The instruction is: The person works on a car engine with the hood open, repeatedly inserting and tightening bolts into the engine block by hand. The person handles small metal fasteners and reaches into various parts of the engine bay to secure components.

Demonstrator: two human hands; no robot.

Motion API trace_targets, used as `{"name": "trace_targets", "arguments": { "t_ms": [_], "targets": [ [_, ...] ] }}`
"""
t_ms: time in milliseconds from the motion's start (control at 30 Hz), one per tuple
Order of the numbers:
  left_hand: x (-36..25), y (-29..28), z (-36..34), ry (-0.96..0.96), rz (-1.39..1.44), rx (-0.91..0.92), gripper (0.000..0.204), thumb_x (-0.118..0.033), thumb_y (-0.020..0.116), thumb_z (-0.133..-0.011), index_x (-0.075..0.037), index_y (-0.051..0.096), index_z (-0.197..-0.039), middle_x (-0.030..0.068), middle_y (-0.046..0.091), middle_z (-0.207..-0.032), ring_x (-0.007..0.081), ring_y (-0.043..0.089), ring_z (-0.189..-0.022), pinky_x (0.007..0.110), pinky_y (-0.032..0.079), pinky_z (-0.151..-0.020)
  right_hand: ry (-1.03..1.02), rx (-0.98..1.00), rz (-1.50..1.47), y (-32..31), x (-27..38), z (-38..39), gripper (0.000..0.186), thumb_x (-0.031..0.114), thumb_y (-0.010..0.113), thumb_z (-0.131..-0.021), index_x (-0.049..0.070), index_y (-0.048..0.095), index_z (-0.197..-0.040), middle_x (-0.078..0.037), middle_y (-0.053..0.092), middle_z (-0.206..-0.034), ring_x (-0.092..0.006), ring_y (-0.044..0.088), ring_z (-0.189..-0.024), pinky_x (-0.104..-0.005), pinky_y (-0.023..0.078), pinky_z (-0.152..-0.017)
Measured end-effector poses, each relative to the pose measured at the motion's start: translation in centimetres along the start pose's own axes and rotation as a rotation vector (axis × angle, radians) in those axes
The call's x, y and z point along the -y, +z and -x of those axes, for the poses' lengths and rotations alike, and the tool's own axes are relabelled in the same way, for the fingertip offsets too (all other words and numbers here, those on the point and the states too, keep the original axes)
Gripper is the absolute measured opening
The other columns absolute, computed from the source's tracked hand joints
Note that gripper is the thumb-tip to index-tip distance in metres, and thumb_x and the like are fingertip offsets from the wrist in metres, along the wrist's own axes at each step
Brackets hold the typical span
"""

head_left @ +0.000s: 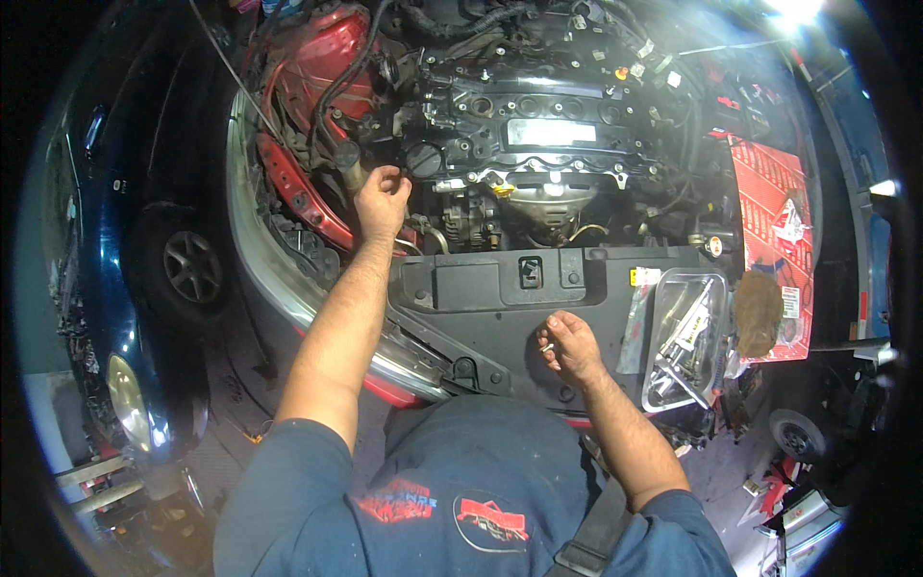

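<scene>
The left hand reaches into the open engine bay, fingers curled together as if pinching something small near a dark round cap; what it grips cannot be made out. The right hand rests low on the black front panel, thumb and forefinger pinched on a small pale object (too small to identify).

Between the hands the panel is a flat, dark plastic surface with a latch at its middle. Beyond the left hand lies the engine with its black cover, hoses and wiring, and a red inner fender on the far left side. The panel's near edge drops off toward the person's body, where a silver bumper edge curves away below the left forearm.

Just right of the right hand sits a clear plastic tray holding metal tools and small parts. Further right lie a brown rag and a red printed sheet. Well left of the left hand stands a dark blue car on the garage floor, with little room between the two vehicles.
</scene>
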State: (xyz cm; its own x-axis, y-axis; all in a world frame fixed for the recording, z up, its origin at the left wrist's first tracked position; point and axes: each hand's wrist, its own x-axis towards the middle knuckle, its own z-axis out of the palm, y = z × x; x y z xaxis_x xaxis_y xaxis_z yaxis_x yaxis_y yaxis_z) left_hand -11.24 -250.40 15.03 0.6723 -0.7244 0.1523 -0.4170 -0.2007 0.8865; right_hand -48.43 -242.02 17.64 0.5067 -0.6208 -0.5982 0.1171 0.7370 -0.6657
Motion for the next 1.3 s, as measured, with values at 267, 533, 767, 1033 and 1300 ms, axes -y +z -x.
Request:
{"name": "trace_targets", "arguments": {
  "t_ms": [267,533,767,1033,1300],
  "targets": [
    [0.6,0.4,-0.9,-0.003,0.115,-0.009,0.021,-0.004,0.071,-0.080,0.000,0.069,-0.101,0.0086,0.070,-0.097,0.0201,0.069,-0.089,0.031,0.055,-0.080,-0.003,0.006,-0.013,0.1,0.4,-0.6,0.025,0.032,0.060,-0.097,0.010,0.054,-0.088,-0.002,0.059,-0.074,-0.0070,0.051,-0.051,-0.0205,0.038,-0.040],
    [0.1,0.4,-0.6,0.049,0.121,0.006,0.024,-0.003,0.072,-0.080,0.000,0.068,-0.103,0.0101,0.070,-0.097,0.0181,0.069,-0.089,0.030,0.054,-0.081,0.004,0.000,-0.010,0.1,0.3,-0.7,0.025,0.031,0.060,-0.097,0.009,0.054,-0.087,-0.002,0.058,-0.074,-0.0074,0.051,-0.051,-0.0209,0.039,-0.040],
    [0.7,0.2,-1.2,0.122,0.037,0.036,0.031,-0.008,0.072,-0.082,0.001,0.066,-0.111,0.0122,0.071,-0.103,0.0202,0.068,-0.098,0.031,0.052,-0.086,0.005,-0.017,0.041,-0.1,0.4,-0.7,0.027,0.034,0.059,-0.097,0.010,0.054,-0.087,-0.002,0.058,-0.074,-0.0082,0.051,-0.052,-0.0220,0.039,-0.040],
    [0.7,-0.1,-1.2,0.003,0.059,0.072,0.028,-0.009,0.070,-0.082,-0.001,0.066,-0.109,0.0116,0.071,-0.102,0.0214,0.068,-0.095,0.032,0.052,-0.087,-0.036,-0.063,0.030,0.3,0.1,-0.9,0.030,0.038,0.058,-0.097,0.010,0.053,-0.086,-0.001,0.057,-0.073,-0.0079,0.049,-0.051,-0.0216,0.038,-0.040],
    [1.4,0.6,-1.4,0.096,0.086,0.038,0.024,-0.009,0.069,-0.082,-0.001,0.067,-0.104,0.0108,0.070,-0.101,0.0212,0.068,-0.093,0.033,0.052,-0.083,-0.079,-0.186,-0.063,1.8,-0.1,-0.4,0.031,0.039,0.059,-0.096,0.011,0.051,-0.085,-0.001,0.056,-0.072,-0.0074,0.047,-0.049,-0.0193,0.035,-0.037]
  ]
}}
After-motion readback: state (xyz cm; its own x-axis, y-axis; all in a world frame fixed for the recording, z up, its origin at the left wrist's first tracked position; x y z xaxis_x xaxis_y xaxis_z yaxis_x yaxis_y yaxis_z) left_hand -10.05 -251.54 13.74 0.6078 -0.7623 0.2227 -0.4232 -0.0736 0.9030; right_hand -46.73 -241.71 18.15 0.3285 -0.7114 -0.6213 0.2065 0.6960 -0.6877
